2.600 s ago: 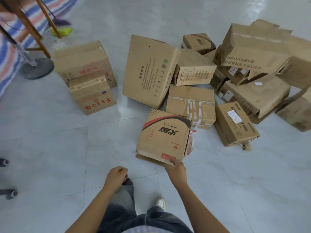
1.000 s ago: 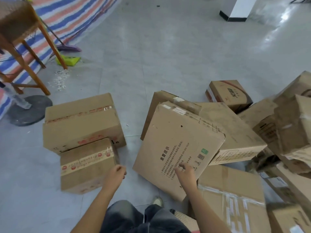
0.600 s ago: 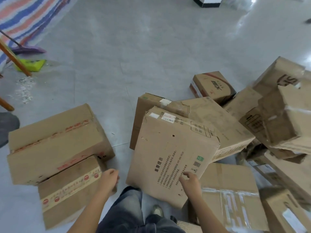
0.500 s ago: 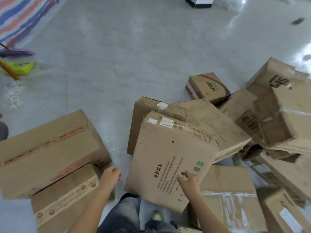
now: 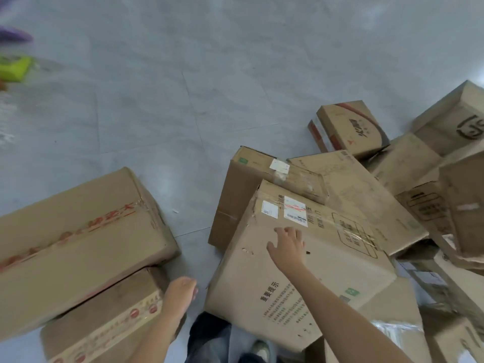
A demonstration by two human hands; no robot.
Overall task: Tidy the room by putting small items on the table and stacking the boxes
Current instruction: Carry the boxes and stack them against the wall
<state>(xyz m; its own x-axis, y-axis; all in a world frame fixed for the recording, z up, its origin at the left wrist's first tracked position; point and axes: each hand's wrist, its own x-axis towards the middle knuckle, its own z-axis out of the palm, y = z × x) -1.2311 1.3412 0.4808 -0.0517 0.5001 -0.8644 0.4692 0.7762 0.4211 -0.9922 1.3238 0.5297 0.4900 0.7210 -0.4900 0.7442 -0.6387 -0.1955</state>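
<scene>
Right hand point(image 5: 288, 248) slid up the creased cardboard box point(image 5: 245, 280), grip spread flat; left hand point(image 5: 180, 293) loosely curled, empty.

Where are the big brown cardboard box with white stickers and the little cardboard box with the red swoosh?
Big brown cardboard box with white stickers point(image 5: 246, 273): head view, wide front face.
Little cardboard box with red swoosh point(image 5: 348, 127): head view, top face.

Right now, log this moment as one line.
phase: stacking boxes | right hand: fingers spread over tilted large box | left hand: loosely curled, empty, beside small taped box
</scene>
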